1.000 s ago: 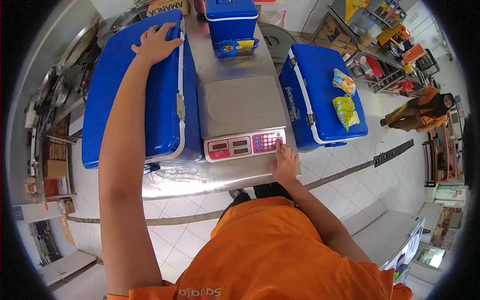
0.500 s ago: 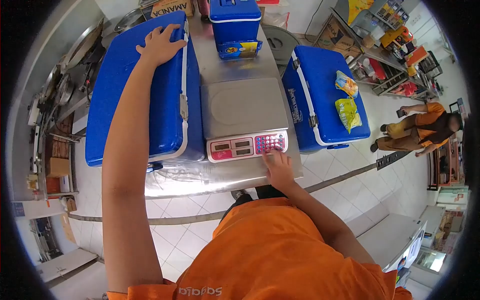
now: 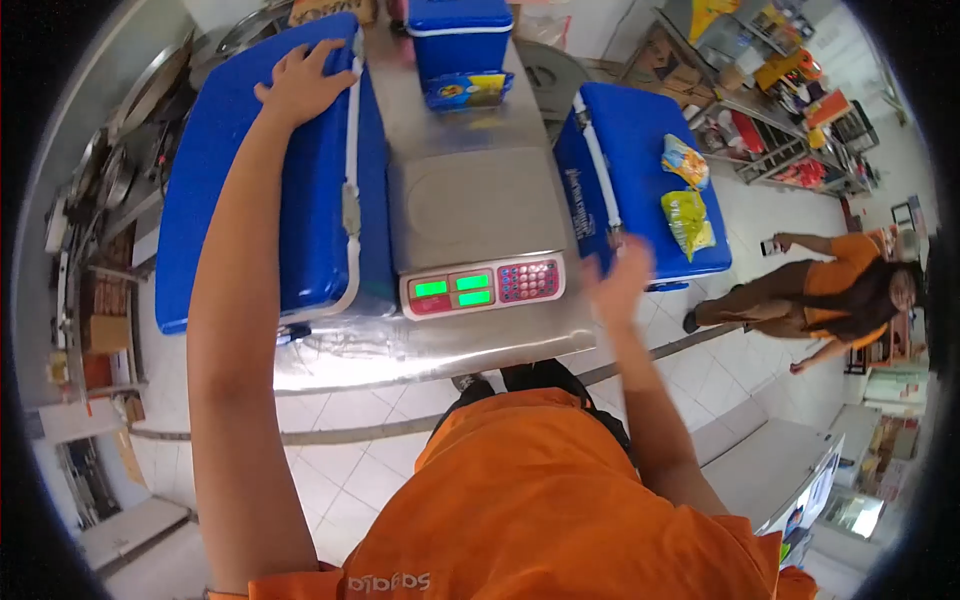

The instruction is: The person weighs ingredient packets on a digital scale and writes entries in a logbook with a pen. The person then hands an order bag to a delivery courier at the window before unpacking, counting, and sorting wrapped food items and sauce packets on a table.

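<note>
My left hand (image 3: 303, 85) lies with spread fingers on the lid of the large blue cooler box (image 3: 255, 190), near its white-trimmed edge. Blurred by motion, my right hand (image 3: 618, 282) is in front of another blue cooler box (image 3: 655, 130), by its front latch; thumb and fingers look apart, and nothing shows in them. Whether it touches the box I cannot tell. Between the two boxes sits a weighing scale (image 3: 480, 210) with a bare metal plate and green-lit displays. On the right box's lid lie a green packet (image 3: 688, 222) and a yellow-blue packet (image 3: 685, 160).
A steel table (image 3: 440, 355) carries the scale. At its far end stands a smaller blue cooler (image 3: 460, 45) with a blue-yellow packet (image 3: 468, 90) before it. A co-worker (image 3: 830, 290) in orange holds a phone at the right. Crowded shelves (image 3: 740, 130) line the back right.
My right hand has left the scale's keypad and moved right to the other cooler. The scale's displays have lit green. The co-worker has come nearer. My left hand stays on the lid.
</note>
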`<act>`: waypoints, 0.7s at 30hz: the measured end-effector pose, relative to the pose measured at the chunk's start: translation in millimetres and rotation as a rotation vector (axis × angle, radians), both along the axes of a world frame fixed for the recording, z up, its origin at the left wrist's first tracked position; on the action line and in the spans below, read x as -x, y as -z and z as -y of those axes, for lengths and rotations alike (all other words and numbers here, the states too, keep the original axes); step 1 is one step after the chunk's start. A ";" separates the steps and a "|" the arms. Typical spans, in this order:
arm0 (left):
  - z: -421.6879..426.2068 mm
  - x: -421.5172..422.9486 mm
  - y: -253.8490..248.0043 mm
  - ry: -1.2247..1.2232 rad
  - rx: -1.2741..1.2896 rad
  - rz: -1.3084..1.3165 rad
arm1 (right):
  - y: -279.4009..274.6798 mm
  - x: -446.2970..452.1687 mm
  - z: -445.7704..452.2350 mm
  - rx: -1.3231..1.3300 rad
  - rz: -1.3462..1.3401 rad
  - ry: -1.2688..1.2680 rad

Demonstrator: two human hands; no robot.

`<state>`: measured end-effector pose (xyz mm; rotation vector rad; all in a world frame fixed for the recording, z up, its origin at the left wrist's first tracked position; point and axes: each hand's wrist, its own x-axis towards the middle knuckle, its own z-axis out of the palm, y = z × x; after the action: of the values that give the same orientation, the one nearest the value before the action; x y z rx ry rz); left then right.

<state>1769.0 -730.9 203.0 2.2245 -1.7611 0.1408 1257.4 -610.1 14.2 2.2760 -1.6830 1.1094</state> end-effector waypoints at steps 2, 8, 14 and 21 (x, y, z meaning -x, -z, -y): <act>-0.7 1.5 1.0 -0.013 -0.003 0.025 | -21.9 54.9 46.1 -0.197 -0.221 0.523; 2.7 1.3 1.7 -0.020 0.020 0.046 | -59.2 125.3 100.8 -0.394 -0.352 0.503; 3.2 6.7 -1.3 -0.032 -0.001 0.022 | -43.5 102.8 88.8 -0.276 -0.327 0.168; 0.9 5.3 0.1 -0.029 0.009 0.035 | -30.5 -75.0 58.6 -0.353 -0.160 -0.309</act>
<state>1763.7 -731.7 202.9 2.2552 -1.7428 0.1952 1332.4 -668.6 44.6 2.8323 -1.6094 0.6861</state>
